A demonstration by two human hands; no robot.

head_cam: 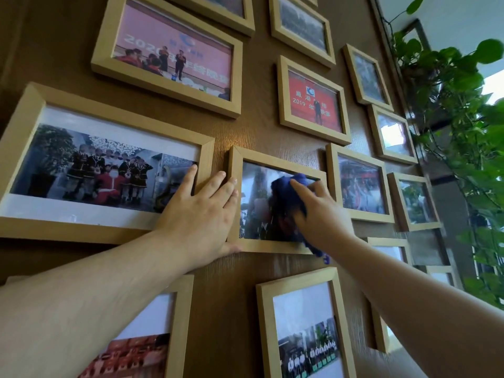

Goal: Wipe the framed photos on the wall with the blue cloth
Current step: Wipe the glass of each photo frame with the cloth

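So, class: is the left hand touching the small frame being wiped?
Touching. The head view shows the left hand flat against the small frame, fingers on its left edge, thumb under its corner.

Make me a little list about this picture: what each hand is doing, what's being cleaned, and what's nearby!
left hand: flat on the wall, steadying the small frame's left edge
right hand: pressing the blue cloth on the glass
being cleaned: small frame, middle of the wall
left neighbour: big frame with a group photo
wall: brown wood, many wooden frames
far right: leafy green plant
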